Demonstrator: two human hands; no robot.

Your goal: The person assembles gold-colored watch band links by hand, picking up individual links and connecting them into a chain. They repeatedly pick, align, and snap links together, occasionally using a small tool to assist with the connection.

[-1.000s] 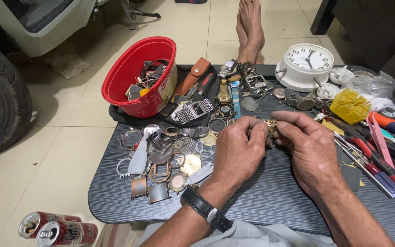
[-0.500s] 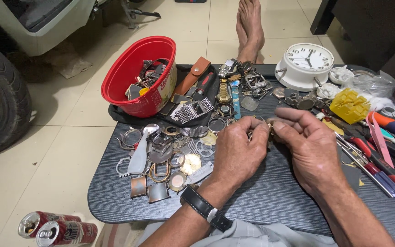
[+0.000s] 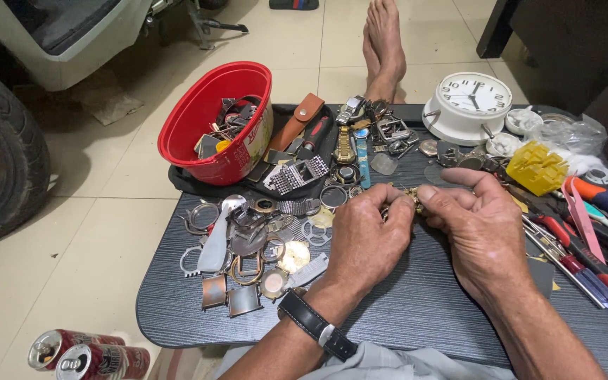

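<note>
Two hands meet over the middle of the dark table (image 3: pixel 402 317), and between them sits a small gold-coloured watch part (image 3: pixel 411 198), pinched from both sides. The left hand (image 3: pixel 367 239) is curled nearly closed, its fingertips (image 3: pixel 401 205) pressed on the piece; the right hand (image 3: pixel 483 229) is also mostly closed, thumb and forefinger gripping the same piece from the other side. What exactly the piece is cannot be made out, since the fingers cover most of it; it may be a small case or a bit of bracelet.

As a judgement, the work looks to be in its middle: the piece is held just above the tabletop and being handled, not set down with anything else. A spread of loose watch cases and rings (image 3: pixel 255 246) lies to the left, near the left wrist, seemingly laid out already. More bands and parts fill the red bowl (image 3: pixel 209 127), and watches (image 3: pixel 350 134) lie beyond the hands. Screwdrivers and pliers (image 3: pixel 585 260) rest untouched at the right.
</note>
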